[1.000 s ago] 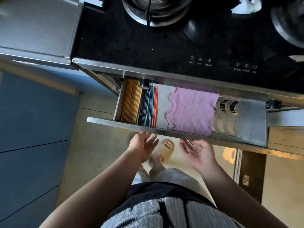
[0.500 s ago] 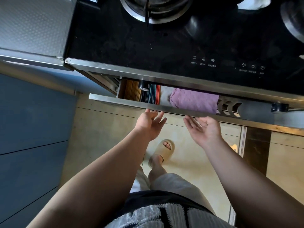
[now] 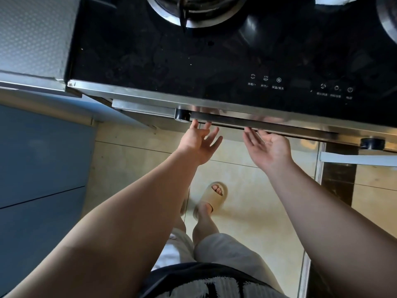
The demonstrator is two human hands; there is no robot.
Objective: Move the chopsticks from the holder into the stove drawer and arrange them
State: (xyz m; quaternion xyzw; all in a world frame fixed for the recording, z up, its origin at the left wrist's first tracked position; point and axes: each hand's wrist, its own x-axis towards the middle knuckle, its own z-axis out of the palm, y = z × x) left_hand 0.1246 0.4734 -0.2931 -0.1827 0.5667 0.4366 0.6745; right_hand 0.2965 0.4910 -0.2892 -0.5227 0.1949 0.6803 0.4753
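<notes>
The black glass stove filled the top of the view, its steel front edge running from upper left down to the right, with a burner ring cut off by the top border. To its left lay a dimpled steel counter, whose edge met the stove's corner. Beneath it stood blue cabinet fronts, and between these and a dark strip at the right the pale tiled floor gave open room for the arms and legs. The drawer sat pushed in under the stove's lip, only its long steel front rim showing; the chopsticks could not be seen, and nothing of the inside showed. A black knob stood at the rim's left end and another far to the right. The left hand was open, fingers spread, its fingertips touching the rim just right of the first knob. The right hand was open too, palm up, fingers together against the rim's underside. One beige slipper stood on the tiles below. White icons and small characters were printed on the glass, too small to read.
</notes>
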